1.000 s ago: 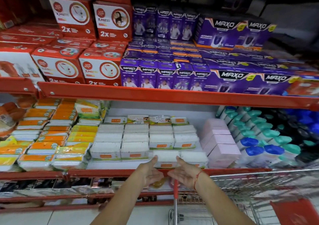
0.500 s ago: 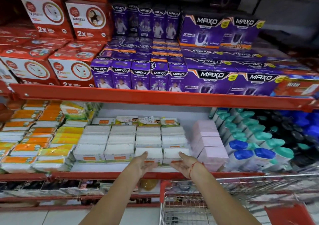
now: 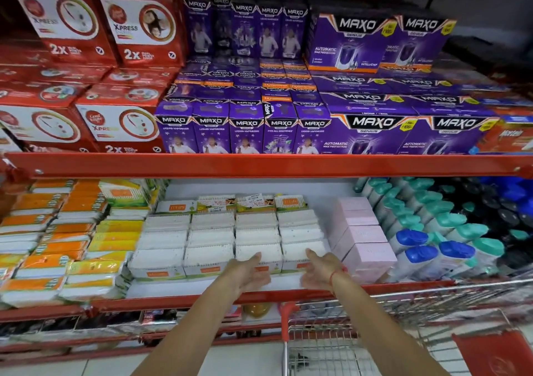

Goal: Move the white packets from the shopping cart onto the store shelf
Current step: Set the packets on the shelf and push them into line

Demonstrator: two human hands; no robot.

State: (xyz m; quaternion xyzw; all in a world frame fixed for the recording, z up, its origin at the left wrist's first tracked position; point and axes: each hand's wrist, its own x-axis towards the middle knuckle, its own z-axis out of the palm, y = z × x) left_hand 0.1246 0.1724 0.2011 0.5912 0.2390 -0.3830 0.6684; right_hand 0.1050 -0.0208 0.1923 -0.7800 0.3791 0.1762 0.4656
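Red-painted metal store shelf (image 3: pixel 259 165) rails run across the frame in tiers; the upper tier carries glossy cardboard cartons, red boxes (image 3: pixel 135 26) at upper left and purple boxes (image 3: pixel 372 127) from centre to right. On the middle tier, the white shelf floor shows bare at its front edge; soft film-wrapped orange and yellow packs (image 3: pixel 43 263) fill the left of the frame, matte pink boxes (image 3: pixel 369 254) stand right of centre, and plastic bottles with teal and blue caps (image 3: pixel 427 248) crowd the right.

White packets (image 3: pixel 209 253) occupy the centre of the middle tier in four columns running front to back; each is a rectangular block with a ridged, scalloped upper edge and a small orange label on its front face.

Left hand (image 3: pixel 249 272) is spread, palm turned inward, fingertips touching the front packet of the third column; right hand (image 3: pixel 321 269) is likewise spread, fingers against the front packet of the fourth column; neither hand encloses a packet; a red thread circles the right wrist.

Shopping cart (image 3: pixel 326 344), of chromed wire mesh with a red plastic handle end and a red flap, sits at lower right below the shelf edge; its contents cannot be made out; pale floor tiles show at the bottom.
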